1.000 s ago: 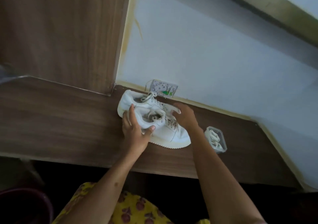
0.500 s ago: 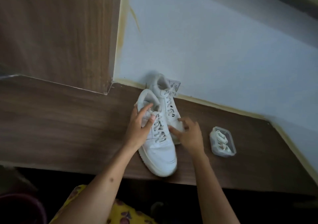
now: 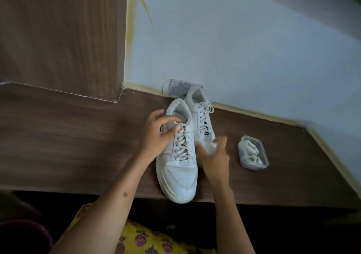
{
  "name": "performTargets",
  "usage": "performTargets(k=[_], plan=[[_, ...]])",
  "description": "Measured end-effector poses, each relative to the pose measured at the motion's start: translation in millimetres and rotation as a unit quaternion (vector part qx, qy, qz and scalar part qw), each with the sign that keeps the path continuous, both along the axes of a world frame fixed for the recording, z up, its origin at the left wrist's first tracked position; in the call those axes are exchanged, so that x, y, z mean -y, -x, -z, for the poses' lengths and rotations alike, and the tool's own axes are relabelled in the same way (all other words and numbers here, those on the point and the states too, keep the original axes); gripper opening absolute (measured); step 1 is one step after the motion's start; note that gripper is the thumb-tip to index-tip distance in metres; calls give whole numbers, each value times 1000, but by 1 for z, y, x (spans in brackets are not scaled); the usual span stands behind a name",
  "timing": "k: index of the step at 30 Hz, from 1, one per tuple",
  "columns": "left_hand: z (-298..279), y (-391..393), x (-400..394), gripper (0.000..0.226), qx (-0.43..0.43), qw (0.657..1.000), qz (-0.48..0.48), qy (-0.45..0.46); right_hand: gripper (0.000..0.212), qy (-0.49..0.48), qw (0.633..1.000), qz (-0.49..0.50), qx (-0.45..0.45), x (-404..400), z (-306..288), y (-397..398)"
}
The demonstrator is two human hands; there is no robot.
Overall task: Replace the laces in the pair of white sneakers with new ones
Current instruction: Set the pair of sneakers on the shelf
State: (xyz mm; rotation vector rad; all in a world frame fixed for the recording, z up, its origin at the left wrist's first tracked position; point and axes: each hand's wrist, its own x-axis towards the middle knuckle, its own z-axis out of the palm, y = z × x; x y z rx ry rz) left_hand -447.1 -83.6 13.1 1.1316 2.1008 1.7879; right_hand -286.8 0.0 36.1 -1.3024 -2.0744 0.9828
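Pinching near sneaker [image 3: 176, 167] lace top, left hand [image 3: 156, 136].

A room in a home, seen at a built-in wooden counter.

The wood-grain counter [image 3: 78, 136] runs along a pale painted wall [image 3: 244, 48], with a matching wood panel [image 3: 62, 35] rising at ten o'clock. Yellowish paint smears edge the wall where it meets the wood. A wall socket [image 3: 178, 88] sits low at twelve o'clock, and a yellow flowered garment [image 3: 148, 240] shows at six o'clock: household furnishing and dress, nothing industrial.
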Motion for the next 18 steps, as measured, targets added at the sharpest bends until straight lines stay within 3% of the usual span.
performTargets(k=[9, 11, 13, 15, 18], plan=[[-7, -6, -1, 10, -194, 980, -36, -21, 41, 56, 995, 70, 53, 19, -14, -34], [-12, -9, 0, 12, -225, 973, -41, -20, 46, -52, 993, 79, 65, 19, -17, -35], [-17, -12, 2, 21, -248, 968, -27, 12, 42, -188, 981, 46, 1, 17, -22, -25], [-18, -16, 3, 25, -258, 964, -12, 66, 35, -214, 973, -39, -72, 15, -26, -7], [-15, -19, 5, 9, -274, 956, -28, 102, 36, -227, 960, -154, -54, 8, -17, 19]])
